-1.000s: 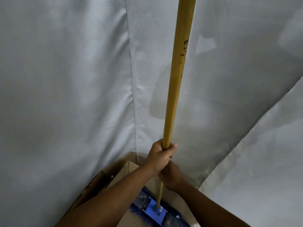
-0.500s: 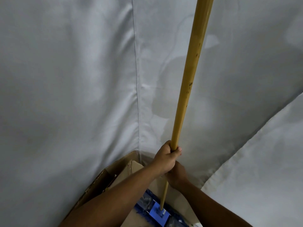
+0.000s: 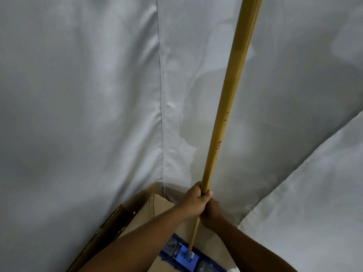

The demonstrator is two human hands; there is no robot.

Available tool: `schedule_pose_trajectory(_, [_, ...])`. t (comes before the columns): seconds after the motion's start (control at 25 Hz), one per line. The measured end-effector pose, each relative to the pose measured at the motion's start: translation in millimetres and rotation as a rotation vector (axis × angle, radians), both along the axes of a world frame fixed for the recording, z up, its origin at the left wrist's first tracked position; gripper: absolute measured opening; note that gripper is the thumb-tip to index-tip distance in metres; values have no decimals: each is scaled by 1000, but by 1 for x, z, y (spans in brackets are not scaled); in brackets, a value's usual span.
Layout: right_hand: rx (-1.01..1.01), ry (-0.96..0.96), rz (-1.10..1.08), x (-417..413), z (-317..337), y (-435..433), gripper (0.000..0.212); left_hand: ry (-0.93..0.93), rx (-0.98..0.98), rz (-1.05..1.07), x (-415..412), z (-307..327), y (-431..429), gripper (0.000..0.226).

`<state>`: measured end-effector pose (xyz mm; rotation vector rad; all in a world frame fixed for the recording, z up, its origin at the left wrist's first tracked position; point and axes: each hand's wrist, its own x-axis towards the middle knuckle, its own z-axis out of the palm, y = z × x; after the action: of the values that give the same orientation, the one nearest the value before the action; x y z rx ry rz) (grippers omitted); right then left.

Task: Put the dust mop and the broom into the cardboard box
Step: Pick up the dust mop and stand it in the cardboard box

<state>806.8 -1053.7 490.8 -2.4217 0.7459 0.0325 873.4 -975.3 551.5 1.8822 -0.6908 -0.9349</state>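
The dust mop has a long yellow wooden handle that rises past the top of the view, tilted to the right. Its blue head sits low inside the open cardboard box at the bottom centre. My left hand is shut around the handle. Just below and behind it, my right hand also grips the handle. The broom is not in view.
White cloth sheets hang behind and around the box, with a seam running down to its back corner. Another white sheet slopes across the lower right.
The handle's top has swung to the right and leans more. Both hands keep their grip and have shifted slightly right. The mop head stays in the box.
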Motion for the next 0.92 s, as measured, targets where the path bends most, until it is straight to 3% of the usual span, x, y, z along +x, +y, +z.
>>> schedule_pose_trajectory(0.08, [35,-90,-53,4,-6,-2,17,3,19,15,3,4,-4,23])
schedule_pose_trajectory(0.48, [75,117,-194,33,22,-50,21,-75,100,-69,31,27,-40,55])
schedule_pose_trajectory(0.76, [110,102,-246,30,20,-58,54,-102,140,-117,43,12,-44,67])
schedule_pose_trajectory(0.92, [90,93,-255,21,23,-57,69,-304,189,-137,45,5,-37,64])
